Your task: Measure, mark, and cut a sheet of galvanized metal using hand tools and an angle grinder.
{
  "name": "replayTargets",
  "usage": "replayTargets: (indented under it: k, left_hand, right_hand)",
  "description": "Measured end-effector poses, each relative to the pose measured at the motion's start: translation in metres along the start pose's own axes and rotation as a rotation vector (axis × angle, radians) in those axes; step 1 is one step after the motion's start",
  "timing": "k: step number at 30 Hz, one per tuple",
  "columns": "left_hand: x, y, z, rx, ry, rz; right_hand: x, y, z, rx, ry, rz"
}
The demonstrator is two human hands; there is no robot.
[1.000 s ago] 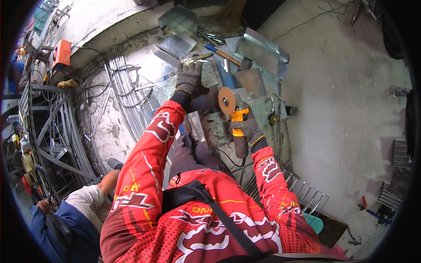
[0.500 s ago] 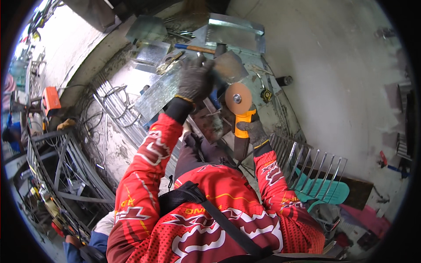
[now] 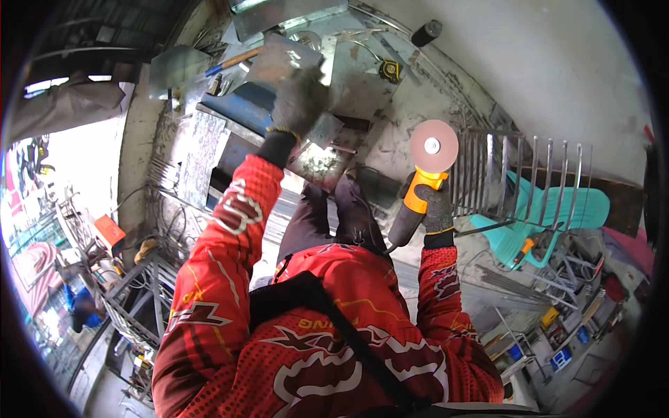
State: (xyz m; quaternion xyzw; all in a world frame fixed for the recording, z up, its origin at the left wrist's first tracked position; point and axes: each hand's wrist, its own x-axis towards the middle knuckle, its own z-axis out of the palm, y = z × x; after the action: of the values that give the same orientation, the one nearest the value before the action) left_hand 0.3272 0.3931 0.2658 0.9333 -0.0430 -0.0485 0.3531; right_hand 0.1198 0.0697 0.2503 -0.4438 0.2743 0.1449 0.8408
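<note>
My right hand [image 3: 437,207], in a dark glove, grips an angle grinder [image 3: 426,188] with a yellow head and a dark body. Its round brown disc [image 3: 433,157] faces up, well away from the metal work. My left hand [image 3: 300,104], also gloved, is smeared by motion over the bench area, so its fingers cannot be read. Just beyond it lies a grey metal sheet [image 3: 275,59]. Beside and below the hand are a blue metal piece [image 3: 240,106] and a shiny small plate [image 3: 325,132]. A galvanized sheet [image 3: 201,160] stands to the left.
A hammer [image 3: 233,61] with a wood-and-blue handle lies at the far left, a yellow-black tape measure [image 3: 390,71] at the far right. Beyond it is a black cylinder [image 3: 426,33]. A metal grille [image 3: 519,174] and a turquoise plastic chair [image 3: 578,207] are to my right.
The view has shifted. My right hand has carried the grinder rightward, away from the bench. My left hand has moved across the metal pieces, which now appear farther left and up.
</note>
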Motion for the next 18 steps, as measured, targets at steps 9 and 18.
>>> replayTargets:
  k: [9,18]
  left_hand:
    - [-0.085,-0.087,0.141,0.511,-0.549,0.125]
    - [-0.062,-0.154,0.168,0.297,0.024,-0.307]
  right_hand:
    - [-0.002,0.02,-0.022,0.018,0.11,-0.054]
    - [-0.017,0.027,-0.038,0.002,0.208,-0.038]
